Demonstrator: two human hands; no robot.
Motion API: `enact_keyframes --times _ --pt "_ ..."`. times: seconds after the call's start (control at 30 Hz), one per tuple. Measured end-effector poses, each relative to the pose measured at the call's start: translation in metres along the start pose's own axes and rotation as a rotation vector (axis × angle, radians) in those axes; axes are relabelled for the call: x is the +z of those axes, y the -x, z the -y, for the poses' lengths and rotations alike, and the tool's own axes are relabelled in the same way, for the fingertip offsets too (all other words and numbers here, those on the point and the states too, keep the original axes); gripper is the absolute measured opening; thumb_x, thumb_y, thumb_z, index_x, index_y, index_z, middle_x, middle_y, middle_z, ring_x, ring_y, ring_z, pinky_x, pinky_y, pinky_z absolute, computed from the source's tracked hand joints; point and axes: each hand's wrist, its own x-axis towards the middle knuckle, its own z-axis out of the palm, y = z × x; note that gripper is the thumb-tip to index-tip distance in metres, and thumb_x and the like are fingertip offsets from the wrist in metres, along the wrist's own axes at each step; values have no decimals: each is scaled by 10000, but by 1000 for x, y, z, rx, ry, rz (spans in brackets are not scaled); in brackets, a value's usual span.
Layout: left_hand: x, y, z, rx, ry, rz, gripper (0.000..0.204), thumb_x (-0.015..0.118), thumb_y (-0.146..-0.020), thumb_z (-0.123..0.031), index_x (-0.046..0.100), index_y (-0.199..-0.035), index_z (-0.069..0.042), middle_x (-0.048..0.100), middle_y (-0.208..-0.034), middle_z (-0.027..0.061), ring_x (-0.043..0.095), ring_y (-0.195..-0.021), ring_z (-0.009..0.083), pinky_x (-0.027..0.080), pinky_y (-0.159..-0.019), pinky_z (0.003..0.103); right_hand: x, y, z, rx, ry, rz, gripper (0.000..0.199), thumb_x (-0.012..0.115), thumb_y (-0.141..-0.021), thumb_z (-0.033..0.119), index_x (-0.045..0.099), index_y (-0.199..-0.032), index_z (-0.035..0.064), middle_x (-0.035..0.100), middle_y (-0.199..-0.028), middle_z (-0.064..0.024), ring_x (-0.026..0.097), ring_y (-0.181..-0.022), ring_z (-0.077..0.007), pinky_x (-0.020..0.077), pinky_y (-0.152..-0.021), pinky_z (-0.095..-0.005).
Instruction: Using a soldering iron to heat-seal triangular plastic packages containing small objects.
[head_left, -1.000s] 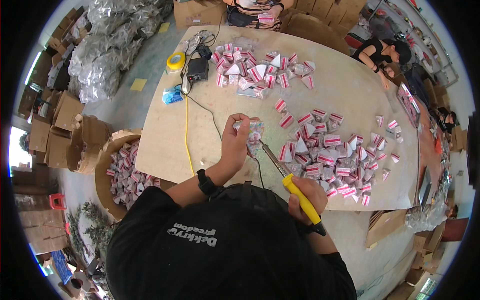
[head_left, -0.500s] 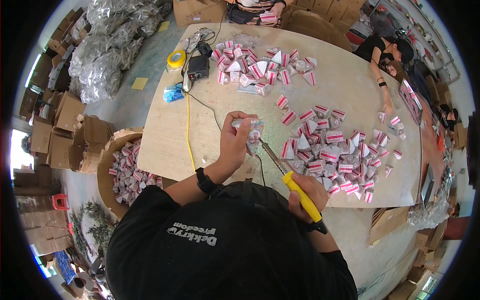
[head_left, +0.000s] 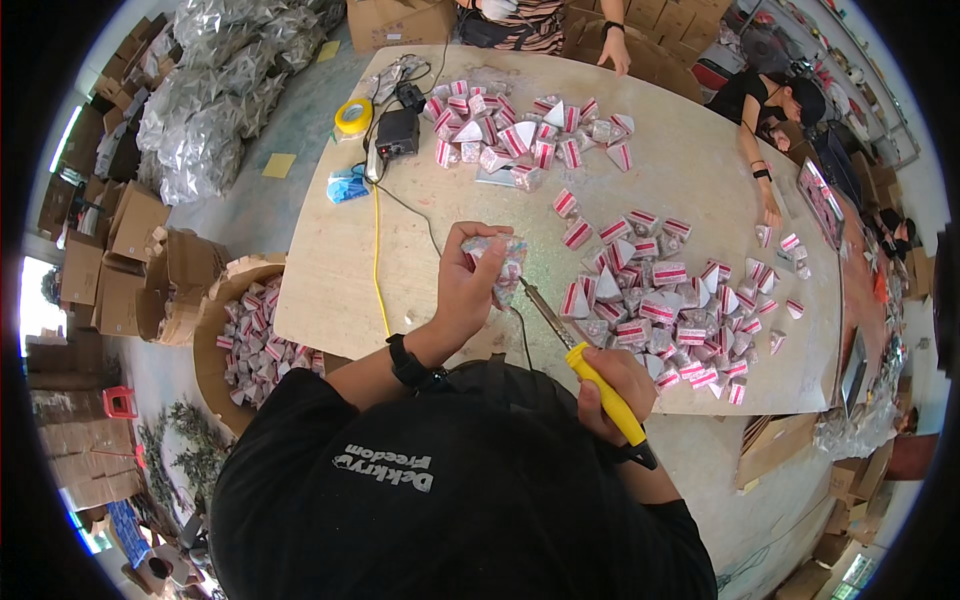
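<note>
Packet (head_left: 497, 262), small, crinkled and clear with pink-and-white print, sits pinched in the grip of the left hand (head_left: 468, 290), fingers folded around it just above the near edge of the counter (head_left: 330, 290). Most of the packet is hidden by those fingers, so its full shape is hard to make out. The right hand (head_left: 612, 385) is wrapped tightly around the yellow handle of a soldering iron (head_left: 585, 365); its thin metal tip points up toward the packet and ends just beside it, though I cannot tell whether tip and packet touch. The handle's lower black end runs out past the hand.

The counter is a pale, smooth wooden board with rounded corners. A heap of similar packets (head_left: 660, 300), triangular and glossy with red bands, lies to the right of the hands, and a second heap (head_left: 520, 135) farther back. A yellow cable (head_left: 378, 250) runs across the board to a black box (head_left: 397, 132), near a roll of yellow tape (head_left: 353, 116). On the floor to the left stands a round cardboard bin (head_left: 215, 340) filled with more packets, its near side cut off by the person's black shirt. At the far edge, another person's hand (head_left: 612, 52) rests on the board; a second person's hand (head_left: 770, 210) lies at the right. Crumpled silvery bags (head_left: 200, 130) pile up beyond.
</note>
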Motion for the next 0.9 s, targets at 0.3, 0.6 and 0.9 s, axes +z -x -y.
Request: enact_keyframes --times 0.3,0.6,0.9 --pt "1 4 -1 -94 29 12 211 597 -964 -171 462 -1087 -64 620 -1116 97 578 -825 82 499 -632 224 -2 0 -1 -27 -25 13 247 607 -861 123 612 -1058 -26 631 -766 -146 617 -621 -244 494 -581 -317" --pt "-10 0 8 -192 -120 13 236 583 -974 -226 491 -1104 -52 625 -979 69 577 -746 89 491 -645 260 1 0 -1 27 2 -25 280 691 -821 138 653 -1049 -19 671 -823 -169 647 -664 -290 518 -587 -343" --pt "-19 -2 12 -559 249 -55 278 510 -993 -358 529 -1058 -89 636 -930 76 627 -769 161 533 -604 312 0 6 -4 79 35 -81 277 629 -855 168 625 -1047 -32 673 -853 -167 647 -702 -281 514 -641 -338"
